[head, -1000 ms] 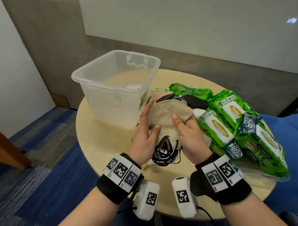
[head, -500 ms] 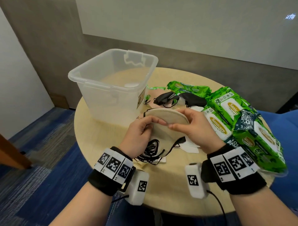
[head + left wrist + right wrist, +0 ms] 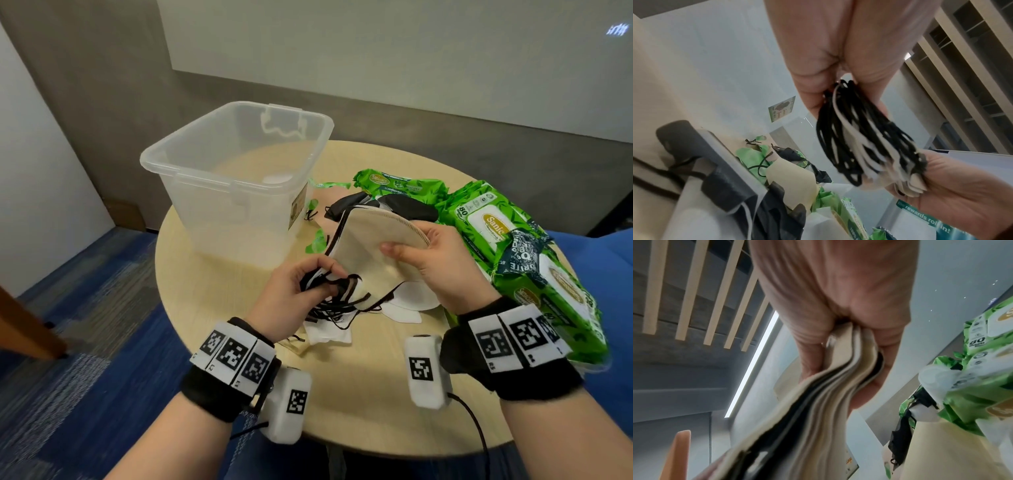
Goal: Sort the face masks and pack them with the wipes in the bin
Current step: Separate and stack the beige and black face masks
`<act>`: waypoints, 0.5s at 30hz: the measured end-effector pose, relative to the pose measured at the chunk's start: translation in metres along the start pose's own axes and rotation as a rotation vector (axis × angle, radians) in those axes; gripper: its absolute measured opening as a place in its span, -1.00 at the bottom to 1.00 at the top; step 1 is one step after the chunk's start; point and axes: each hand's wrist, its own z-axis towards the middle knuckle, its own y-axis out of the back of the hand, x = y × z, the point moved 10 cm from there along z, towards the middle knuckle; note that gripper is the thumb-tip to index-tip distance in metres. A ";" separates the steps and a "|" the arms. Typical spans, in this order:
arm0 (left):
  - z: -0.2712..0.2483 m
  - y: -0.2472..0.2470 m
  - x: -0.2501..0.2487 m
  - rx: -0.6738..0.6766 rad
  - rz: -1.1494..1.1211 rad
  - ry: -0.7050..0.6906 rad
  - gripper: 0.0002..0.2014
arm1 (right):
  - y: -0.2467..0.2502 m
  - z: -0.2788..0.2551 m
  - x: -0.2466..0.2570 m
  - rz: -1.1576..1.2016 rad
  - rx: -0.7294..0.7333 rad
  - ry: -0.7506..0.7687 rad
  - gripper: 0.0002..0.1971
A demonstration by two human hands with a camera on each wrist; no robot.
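A stack of face masks point(image 3: 373, 246), beige on top with black and white ones under it, is held above the round table point(image 3: 219, 308). My right hand point(image 3: 435, 260) pinches its right edge, thumb on top; the layers point(image 3: 840, 378) show edge-on in the right wrist view. My left hand point(image 3: 301, 291) grips the bundled ear loops point(image 3: 851, 138), black and white. More white masks point(image 3: 407, 301) lie on the table under the stack, and black masks point(image 3: 397, 205) lie behind it. The clear plastic bin point(image 3: 191, 164) stands at the back left. Green wipes packs point(image 3: 534, 274) lie to the right.
Another green wipes pack point(image 3: 397, 181) and torn green wrapping point(image 3: 318, 240) lie beside the bin. A wooden furniture leg point(image 3: 24, 329) stands at the far left over blue carpet. The near part of the table shows bare wood.
The mask stack has been lifted off the table and turned flatter. My left hand slid off the beige face down to gather the ear loops. My right hand now pinches the right edge.
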 end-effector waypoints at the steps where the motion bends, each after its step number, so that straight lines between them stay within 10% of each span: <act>1: 0.000 0.003 -0.001 -0.016 -0.014 -0.004 -0.65 | 0.001 0.001 0.002 -0.009 -0.001 0.008 -0.82; 15: -0.003 0.024 -0.019 -0.089 -0.214 -0.029 -0.79 | -0.076 0.013 0.022 -0.364 0.415 0.049 -0.77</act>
